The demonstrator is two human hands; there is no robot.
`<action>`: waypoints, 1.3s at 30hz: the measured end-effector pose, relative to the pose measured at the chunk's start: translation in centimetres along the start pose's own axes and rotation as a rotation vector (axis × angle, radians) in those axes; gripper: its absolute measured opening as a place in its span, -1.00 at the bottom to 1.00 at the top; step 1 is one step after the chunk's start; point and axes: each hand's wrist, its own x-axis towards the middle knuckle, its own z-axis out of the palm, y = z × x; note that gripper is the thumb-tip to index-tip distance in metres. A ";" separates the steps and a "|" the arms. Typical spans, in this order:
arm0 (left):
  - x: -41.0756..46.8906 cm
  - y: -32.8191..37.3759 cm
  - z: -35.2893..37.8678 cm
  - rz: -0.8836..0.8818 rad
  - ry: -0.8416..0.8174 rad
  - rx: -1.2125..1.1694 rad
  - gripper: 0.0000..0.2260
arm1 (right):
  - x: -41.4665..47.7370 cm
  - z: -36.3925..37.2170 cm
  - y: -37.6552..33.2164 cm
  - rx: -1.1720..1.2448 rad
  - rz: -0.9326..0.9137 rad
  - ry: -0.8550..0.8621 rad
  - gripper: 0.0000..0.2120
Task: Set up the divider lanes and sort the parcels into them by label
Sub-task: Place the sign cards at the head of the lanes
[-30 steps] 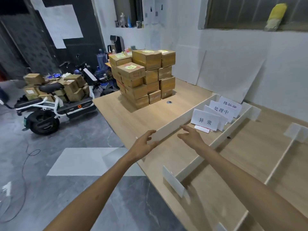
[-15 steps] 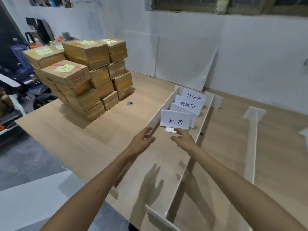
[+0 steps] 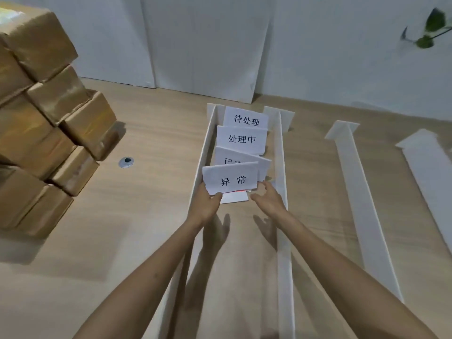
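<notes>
Two white divider strips (image 3: 202, 152) (image 3: 281, 167) stand upright on the wooden table (image 3: 137, 216) and form a lane. Several white label cards stand inside it: 待处理 (image 3: 247, 118) farthest, 处理中 (image 3: 242, 139), a half-hidden one (image 3: 263, 162), and 异常 (image 3: 231, 179) nearest. My left hand (image 3: 208, 204) pinches the lower left corner of the 异常 card, thumb in front. My right hand (image 3: 269, 201) is open, its fingertips at that card's lower right corner. A stack of brown taped parcels (image 3: 49, 106) sits at the left.
Two more divider strips (image 3: 354, 187) (image 3: 430, 165) lie on the table to the right of the lane. White boards (image 3: 208, 45) lean against the back wall. A metal cable grommet (image 3: 126, 162) is set in the tabletop between parcels and lane. Plant leaves (image 3: 433, 25) hang top right.
The view swung right and closer over the lane. Both hands moved forward to the 异常 card; my left hand left the left divider and now pinches the card's corner.
</notes>
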 end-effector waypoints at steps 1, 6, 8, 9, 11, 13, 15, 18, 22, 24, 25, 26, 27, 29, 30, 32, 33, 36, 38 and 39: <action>1.0 -0.3 0.2 -0.032 0.002 -0.018 -0.62 | 0.8 0.2 -0.2 -0.005 0.013 0.006 -0.53; 4.3 -1.7 1.3 -0.227 -0.006 -0.128 -0.56 | 4.9 0.7 -1.3 0.024 0.078 0.054 -0.42; 5.5 -2.3 1.7 -0.294 -0.001 -0.148 -0.50 | 6.5 0.8 -1.5 0.038 0.099 0.070 -0.34; 5.9 -2.4 1.9 -0.314 0.004 -0.151 -0.47 | 7.1 0.8 -1.6 0.044 0.114 0.074 -0.32; 6.7 -2.8 2.2 -0.315 0.012 -0.146 -0.44 | 8.3 1.0 -1.3 0.072 0.138 0.079 -0.34; 7.1 -2.8 2.4 -0.301 0.018 -0.141 -0.43 | 8.9 1.3 -1.0 0.099 0.149 0.070 -0.44; 7.5 -3.1 2.6 -0.280 0.019 -0.116 -0.42 | 9.3 1.5 -0.6 0.111 0.136 0.056 -0.53; 7.6 -3.4 2.8 -0.272 0.023 -0.108 -0.42 | 9.8 1.5 0.0 0.135 0.124 0.058 -0.55; 6.9 -3.0 2.8 -0.275 0.036 -0.101 -0.47 | 8.8 0.9 0.8 0.146 0.135 0.050 -0.46; 5.9 -2.2 3.0 -0.234 0.041 -0.091 -0.46 | 7.4 0.2 1.1 0.163 0.128 0.053 -0.46; 5.4 -1.4 3.0 -0.219 0.047 -0.096 -0.46 | 6.6 -0.2 0.8 0.173 0.115 0.052 -0.47; 4.8 -0.6 3.0 -0.210 0.060 -0.110 -0.46 | 5.9 -0.8 0.7 0.188 0.097 0.052 -0.49; 4.2 0.3 2.9 -0.196 0.073 -0.121 -0.46 | 5.2 -1.4 0.4 0.203 0.080 0.052 -0.50; 2.5 2.3 2.6 -0.151 0.087 -0.125 -0.47 | 3.4 -2.9 -0.4 0.248 0.028 0.065 -0.51; 1.5 3.4 2.4 -0.118 0.095 -0.126 -0.50 | 2.6 -3.8 -0.6 0.261 -0.005 0.071 -0.50; -0.9 5.9 2.3 -0.044 0.119 -0.150 -0.60 | 0.4 -5.9 -1.0 0.270 -0.066 0.070 -0.48; -2.3 7.2 2.4 -0.010 0.134 -0.156 -0.64 | -1.0 -7.0 -1.2 0.276 -0.100 0.071 -0.48; -7.1 10.9 3.7 0.073 0.155 -0.134 -0.58 | -5.5 -11.0 -0.1 0.312 -0.162 0.092 -0.47; -10.6 12.9 5.6 0.098 0.181 -0.074 -0.56 | -8.9 -14.1 1.6 0.319 -0.181 0.117 -0.47; -12.2 13.9 6.8 0.110 0.184 -0.059 -0.55 | -10.3 -15.8 2.6 0.319 -0.193 0.122 -0.47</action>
